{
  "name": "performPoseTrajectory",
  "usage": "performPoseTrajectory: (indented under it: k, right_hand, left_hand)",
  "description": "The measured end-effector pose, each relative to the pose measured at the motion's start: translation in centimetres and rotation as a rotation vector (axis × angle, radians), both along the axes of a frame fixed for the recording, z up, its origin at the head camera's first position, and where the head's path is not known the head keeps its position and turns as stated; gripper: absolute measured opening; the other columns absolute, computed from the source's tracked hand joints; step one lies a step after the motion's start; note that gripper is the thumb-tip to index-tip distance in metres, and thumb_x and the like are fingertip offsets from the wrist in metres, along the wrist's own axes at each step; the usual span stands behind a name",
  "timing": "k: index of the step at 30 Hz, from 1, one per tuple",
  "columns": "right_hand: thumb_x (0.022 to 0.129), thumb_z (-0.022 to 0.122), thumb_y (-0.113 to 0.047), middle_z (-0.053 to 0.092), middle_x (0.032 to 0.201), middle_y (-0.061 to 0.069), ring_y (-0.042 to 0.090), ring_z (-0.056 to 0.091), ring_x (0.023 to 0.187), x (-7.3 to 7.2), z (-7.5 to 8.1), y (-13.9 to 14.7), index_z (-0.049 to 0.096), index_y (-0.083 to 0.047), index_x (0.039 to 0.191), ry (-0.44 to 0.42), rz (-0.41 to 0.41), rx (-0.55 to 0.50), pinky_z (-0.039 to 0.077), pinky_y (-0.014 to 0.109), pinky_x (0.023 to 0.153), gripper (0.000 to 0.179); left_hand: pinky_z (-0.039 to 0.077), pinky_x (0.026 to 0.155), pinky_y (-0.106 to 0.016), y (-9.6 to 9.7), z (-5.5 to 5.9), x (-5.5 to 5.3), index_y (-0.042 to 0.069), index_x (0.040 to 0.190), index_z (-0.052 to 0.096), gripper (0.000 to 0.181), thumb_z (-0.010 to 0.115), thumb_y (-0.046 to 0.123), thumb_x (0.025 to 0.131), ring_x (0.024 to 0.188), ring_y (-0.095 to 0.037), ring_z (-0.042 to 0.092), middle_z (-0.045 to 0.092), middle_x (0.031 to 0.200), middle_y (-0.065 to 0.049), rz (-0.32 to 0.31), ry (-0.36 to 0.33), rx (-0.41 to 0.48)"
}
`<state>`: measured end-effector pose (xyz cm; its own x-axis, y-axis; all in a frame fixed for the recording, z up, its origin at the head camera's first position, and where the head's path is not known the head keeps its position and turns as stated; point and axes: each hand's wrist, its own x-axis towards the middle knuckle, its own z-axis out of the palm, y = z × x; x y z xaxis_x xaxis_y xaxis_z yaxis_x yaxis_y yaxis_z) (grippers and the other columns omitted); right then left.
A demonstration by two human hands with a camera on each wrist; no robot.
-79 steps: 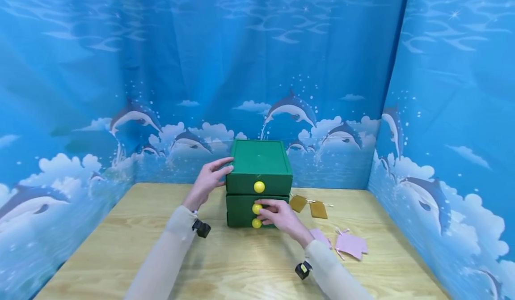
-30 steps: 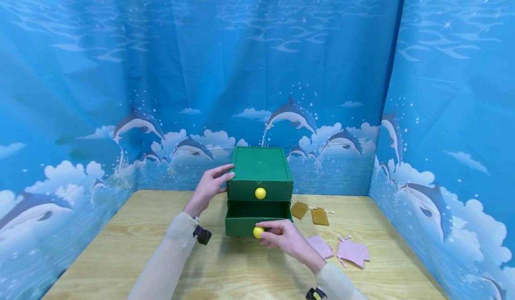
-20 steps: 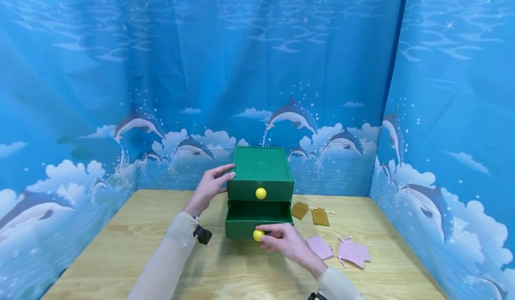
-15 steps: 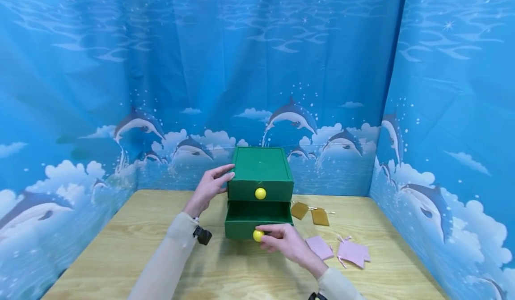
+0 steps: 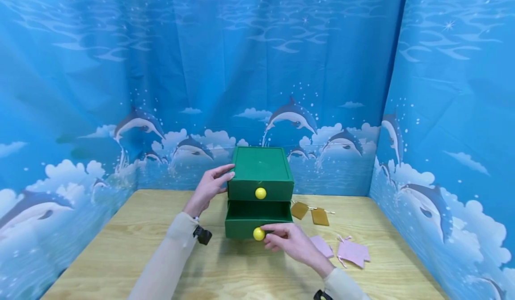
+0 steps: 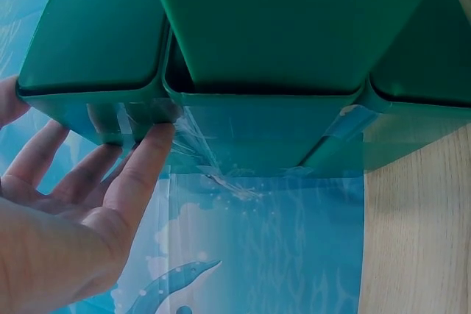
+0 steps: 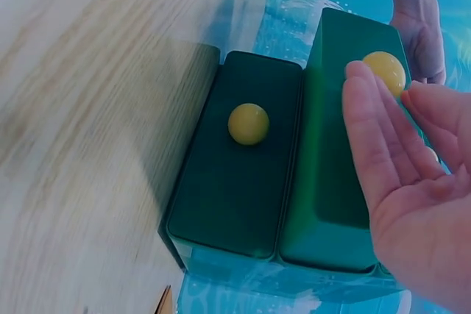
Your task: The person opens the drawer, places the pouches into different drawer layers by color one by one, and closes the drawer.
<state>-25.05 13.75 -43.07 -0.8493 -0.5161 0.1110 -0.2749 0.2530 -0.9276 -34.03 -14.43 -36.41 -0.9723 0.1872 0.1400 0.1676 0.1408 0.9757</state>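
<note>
A green cabinet of stacked drawers [image 5: 261,163] stands at the middle of the table. Its middle drawer [image 5: 237,229] is pulled out, and the part of its inside that shows holds nothing. My right hand [image 5: 295,244] is at that drawer's yellow knob [image 5: 259,234], fingers nearly straight and fingertips right beside it; whether they touch cannot be told. My left hand [image 5: 207,188] rests its extended fingertips against the cabinet's left side, also seen in the left wrist view. Low in the right wrist view's stack, the bottom drawer [image 7: 228,189] is closed. The top drawer's knob [image 5: 260,193] shows above.
Two brown drawstring pouches [image 5: 320,216] lie right of the cabinet. Pink drawstring pouches [image 5: 352,253] lie nearer, one partly behind my right hand. The wooden table [image 5: 161,228] is enclosed at the back and sides by blue dolphin-print curtains [image 5: 193,67].
My right hand pulled the middle drawer out toward me by its knob. Just now its fingers have loosened and shifted slightly right. My left hand has stayed at the cabinet's side.
</note>
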Motion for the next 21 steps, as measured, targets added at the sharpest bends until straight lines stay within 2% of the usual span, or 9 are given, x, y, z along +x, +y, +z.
performPoseTrajectory:
  k: [5, 10, 14, 21]
  right_hand:
    - [0.096, 0.064, -0.017, 0.074, 0.096, 0.015, 0.023, 0.074, 0.082, 0.2, 0.3, 0.7, 0.068, -0.001, 0.119, 0.051, -0.018, -0.018, 0.062, 0.038, 0.074, 0.028]
    - [0.096, 0.064, -0.020, 0.073, 0.095, 0.020, 0.022, 0.073, 0.079, 0.1, 0.9, 1.8, 0.069, 0.001, 0.114, 0.091, -0.066, -0.042, 0.062, 0.036, 0.065, 0.029]
    - [0.095, 0.065, -0.020, 0.072, 0.092, 0.024, 0.016, 0.072, 0.072, -0.4, 1.3, 2.7, 0.068, 0.004, 0.112, 0.111, -0.127, -0.099, 0.060, 0.034, 0.057, 0.030]
    - [0.095, 0.066, -0.017, 0.070, 0.076, 0.014, 0.013, 0.067, 0.059, -1.4, 1.7, 4.1, 0.066, 0.011, 0.110, 0.171, -0.217, -0.178, 0.053, 0.026, 0.044, 0.031]
  left_hand:
    - [0.040, 0.110, -0.057, 0.0, 0.0, 0.0, 0.023, 0.146, 0.048, 0.051, 0.058, 0.038, 0.099, 0.142, -0.032, 0.037, 0.038, 0.156, -0.007, 0.001, -0.007, -0.006]
    - [0.040, 0.110, -0.057, 0.0, 0.0, 0.0, 0.023, 0.147, 0.047, 0.051, 0.058, 0.039, 0.099, 0.142, -0.033, 0.037, 0.037, 0.157, -0.008, -0.006, -0.005, -0.009]
    - [0.041, 0.109, -0.057, 0.0, 0.0, -0.1, 0.025, 0.145, 0.049, 0.050, 0.058, 0.040, 0.098, 0.142, -0.032, 0.038, 0.038, 0.156, -0.007, -0.002, -0.007, -0.001]
    - [0.041, 0.109, -0.057, 0.0, -0.1, -0.2, 0.026, 0.145, 0.050, 0.052, 0.060, 0.043, 0.097, 0.141, -0.031, 0.039, 0.039, 0.155, -0.005, 0.008, -0.005, -0.002]
